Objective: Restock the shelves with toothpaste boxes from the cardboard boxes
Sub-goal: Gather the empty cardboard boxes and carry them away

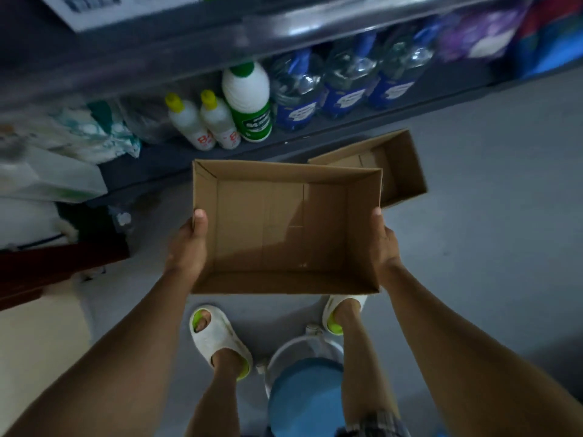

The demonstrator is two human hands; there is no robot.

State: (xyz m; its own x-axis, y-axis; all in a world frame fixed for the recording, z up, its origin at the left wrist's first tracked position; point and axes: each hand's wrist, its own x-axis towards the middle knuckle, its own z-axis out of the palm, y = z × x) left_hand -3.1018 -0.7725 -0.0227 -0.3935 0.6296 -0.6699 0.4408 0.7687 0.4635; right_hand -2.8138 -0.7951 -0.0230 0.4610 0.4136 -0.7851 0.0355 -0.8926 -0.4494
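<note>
I hold an empty brown cardboard box in front of me, above the floor, its open top facing up. My left hand grips its left wall with the thumb over the rim. My right hand grips its right wall the same way. A second empty cardboard box lies on the grey floor just behind it, by the shelf's foot. No toothpaste boxes show in either box.
The low shelf ahead carries white bottles with yellow caps, a green-labelled bottle, clear blue-labelled bottles and soft packs at the left. A blue-topped stool stands between my sandalled feet. Grey floor spreads to the right.
</note>
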